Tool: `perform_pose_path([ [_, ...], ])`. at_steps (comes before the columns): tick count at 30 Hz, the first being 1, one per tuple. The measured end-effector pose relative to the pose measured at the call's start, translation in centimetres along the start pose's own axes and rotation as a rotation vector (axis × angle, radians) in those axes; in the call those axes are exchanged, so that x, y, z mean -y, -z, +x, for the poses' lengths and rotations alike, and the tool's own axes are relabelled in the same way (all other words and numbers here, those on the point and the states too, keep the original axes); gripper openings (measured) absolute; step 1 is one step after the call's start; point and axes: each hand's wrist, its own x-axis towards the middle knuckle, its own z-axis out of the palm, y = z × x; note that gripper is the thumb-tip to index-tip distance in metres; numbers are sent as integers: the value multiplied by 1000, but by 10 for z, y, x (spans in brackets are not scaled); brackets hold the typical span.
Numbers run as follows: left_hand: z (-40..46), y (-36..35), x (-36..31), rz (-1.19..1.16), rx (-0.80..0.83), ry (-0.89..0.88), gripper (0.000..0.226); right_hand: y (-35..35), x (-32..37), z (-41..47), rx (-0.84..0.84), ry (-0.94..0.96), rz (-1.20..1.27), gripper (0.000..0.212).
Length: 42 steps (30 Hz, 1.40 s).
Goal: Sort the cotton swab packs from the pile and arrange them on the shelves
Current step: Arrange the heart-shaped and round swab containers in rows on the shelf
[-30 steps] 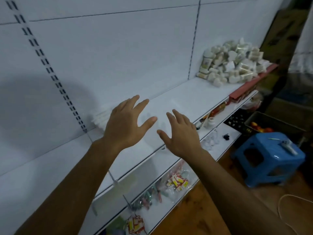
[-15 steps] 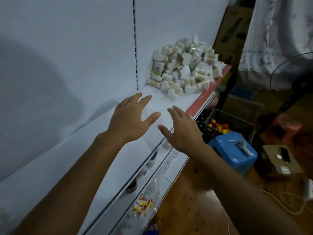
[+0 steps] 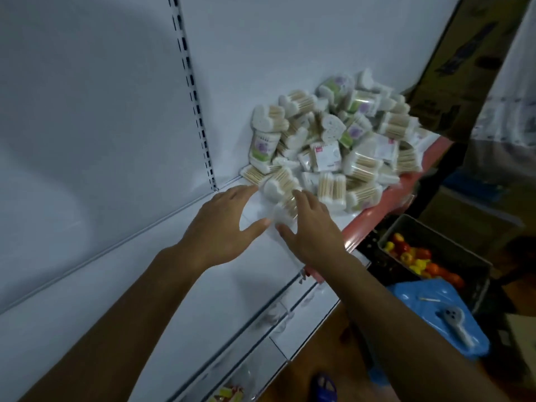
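Note:
A big pile of cotton swab packs (image 3: 342, 140) lies on the white shelf (image 3: 145, 285), heaped against the back wall at the shelf's right end. The packs are clear, with white tips and wooden sticks; some carry green and purple labels. My left hand (image 3: 223, 224) hovers with fingers spread just left of the pile's near edge. My right hand (image 3: 310, 227) reaches in beside it, fingers straight, touching the nearest pack (image 3: 285, 211) at the pile's front. Neither hand grips anything.
A red strip (image 3: 385, 207) edges the shelf under the pile. Lower white shelves (image 3: 275, 335) hold small packets. To the right on the floor stand a crate of colourful toy fruit (image 3: 420, 259) and a blue plastic stool (image 3: 441, 311). A cardboard box (image 3: 464, 59) leans behind.
The view has swung right and closer to the pile. Both hands have moved along the shelf to the pile's front edge, still spread; the right now touches the nearest pack.

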Motion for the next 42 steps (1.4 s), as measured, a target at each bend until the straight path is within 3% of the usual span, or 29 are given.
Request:
perform_pose_path([
  [6, 23, -20, -22, -47, -54, 206, 70, -11, -28, 63, 79, 155, -96, 72],
  [10, 29, -27, -28, -77, -113, 306, 72, -11, -35, 78, 91, 229, 51, 51],
  [13, 34, -22, -26, -127, -152, 296, 76, 5, -35, 93, 221, 170, 488, 39],
  [17, 45, -9, -23, -260, -101, 218, 84, 23, -31, 116, 593, -165, 1295, 39],
  [21, 57, -11, -15, -349, -81, 152, 79, 28, -29, 124, 812, -286, 1498, 49],
  [26, 64, -20, -10, -466, -103, 111, 61, 28, -26, 130, 756, -327, 1424, 56],
  [31, 68, -16, -11, -650, -208, 160, 55, 32, -27, 138, 443, -309, 1260, 45],
  [34, 74, -7, -14, -720, -312, 212, 74, 32, -37, 146, 388, -79, 1040, 31],
  [36, 79, -6, -15, -846, -408, 274, 85, 28, -47, 154, 252, 88, 778, 23],
  [39, 86, -8, -16, -1037, -551, 323, 70, 25, -60, 167, 158, 333, 390, 37],
  [42, 90, -15, -20, -1162, -661, 379, 37, 19, -67, 171, 335, 445, 47, 67],
])
